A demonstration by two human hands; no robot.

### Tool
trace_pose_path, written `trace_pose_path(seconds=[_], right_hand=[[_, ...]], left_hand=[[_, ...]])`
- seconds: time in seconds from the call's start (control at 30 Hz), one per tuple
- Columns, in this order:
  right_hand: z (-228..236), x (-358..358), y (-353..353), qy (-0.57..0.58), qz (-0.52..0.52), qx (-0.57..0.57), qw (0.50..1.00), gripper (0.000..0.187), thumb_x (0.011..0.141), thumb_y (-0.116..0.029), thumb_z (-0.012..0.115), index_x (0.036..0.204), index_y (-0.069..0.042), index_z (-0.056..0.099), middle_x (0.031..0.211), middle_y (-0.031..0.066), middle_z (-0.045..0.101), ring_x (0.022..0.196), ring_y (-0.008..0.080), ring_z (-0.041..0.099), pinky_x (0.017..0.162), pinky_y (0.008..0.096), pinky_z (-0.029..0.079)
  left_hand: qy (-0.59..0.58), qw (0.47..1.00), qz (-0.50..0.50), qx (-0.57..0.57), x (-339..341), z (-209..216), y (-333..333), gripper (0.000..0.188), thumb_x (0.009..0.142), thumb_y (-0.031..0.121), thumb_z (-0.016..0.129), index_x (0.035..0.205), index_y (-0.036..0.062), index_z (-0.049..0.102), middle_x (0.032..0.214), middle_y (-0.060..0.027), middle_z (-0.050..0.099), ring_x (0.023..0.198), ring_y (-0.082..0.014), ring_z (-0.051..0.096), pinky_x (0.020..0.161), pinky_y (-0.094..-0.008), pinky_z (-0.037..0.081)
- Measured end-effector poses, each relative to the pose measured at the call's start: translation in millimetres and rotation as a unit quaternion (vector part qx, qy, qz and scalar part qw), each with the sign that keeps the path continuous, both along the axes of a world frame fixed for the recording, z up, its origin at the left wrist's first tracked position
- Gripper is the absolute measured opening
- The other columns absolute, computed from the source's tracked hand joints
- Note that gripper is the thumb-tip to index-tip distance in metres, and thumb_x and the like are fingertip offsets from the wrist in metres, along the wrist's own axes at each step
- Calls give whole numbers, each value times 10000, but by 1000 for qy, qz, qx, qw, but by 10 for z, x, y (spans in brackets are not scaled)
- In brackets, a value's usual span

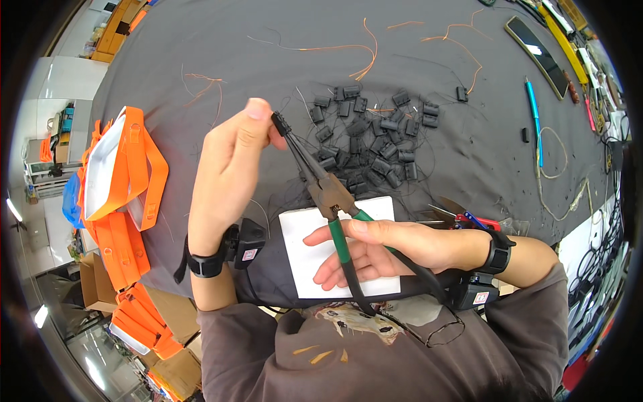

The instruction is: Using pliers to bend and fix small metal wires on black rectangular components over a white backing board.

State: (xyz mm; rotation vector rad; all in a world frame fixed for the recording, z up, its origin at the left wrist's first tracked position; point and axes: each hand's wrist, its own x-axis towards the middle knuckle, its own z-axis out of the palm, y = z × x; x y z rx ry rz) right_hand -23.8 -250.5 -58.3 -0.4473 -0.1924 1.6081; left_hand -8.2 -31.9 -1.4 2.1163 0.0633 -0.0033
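My right hand is wrapped loosely round the long-nose pliers, with thumb and fingers about the green part of the handles. The handles are spread, their dark ends reaching down to my shirt. At the tips of the slim jaws sits a small black ribbed piece. My left hand is closed in a pinch beside this piece, thumb up, and its fingertips touch it. Beyond the pliers lies a pile of small black block-like pieces with thin dark threads among them.
A white pad lies under the pliers. Orange straps hang at the left table edge. Loose orange wires lie on the dark cloth. To the right are a phone, a blue pen, red-handled scissors and tangled cables.
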Motion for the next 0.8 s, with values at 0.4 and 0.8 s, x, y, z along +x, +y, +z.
trace_pose_path(seconds=[0.4,0.8], right_hand=[[1,1,-12,8,0,-7,1000,624,965,-501,316,1401,-56,278,1219,168,516,1169,242,484,1020,381,351],[-25,27,-11,14,-1,12,1000,676,940,-567,309,1416,-89,289,1277,171,486,1175,219,502,1006,336,370]], left_hand=[[101,988,-81,-81,77,-32,3,351,984,339,389,790,54,453,677,40,332,609,-51,283,528,-205,231],[85,984,-130,-81,84,-148,51,394,997,381,288,844,61,460,666,36,313,609,-65,283,556,-216,261]])
